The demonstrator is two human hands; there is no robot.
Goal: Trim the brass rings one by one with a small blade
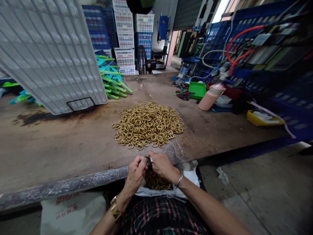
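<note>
At the table's front edge my left hand and my right hand come together, fingers closed. Between them is a small dark piece, mostly covered by the fingers; its kind cannot be made out. Right under the hands, a white-lined container in front of my lap holds many brass-coloured rings. Just beyond the hands, a wide heap of similar brass-coloured rings lies on the brown tabletop, a few of them loose around its border.
A large white ribbed plastic panel stands tilted at the left, with green and turquoise hangers behind. To the right are a pink bottle, a green tray, dark gloves and a yellow tray. A white sack sits below the table.
</note>
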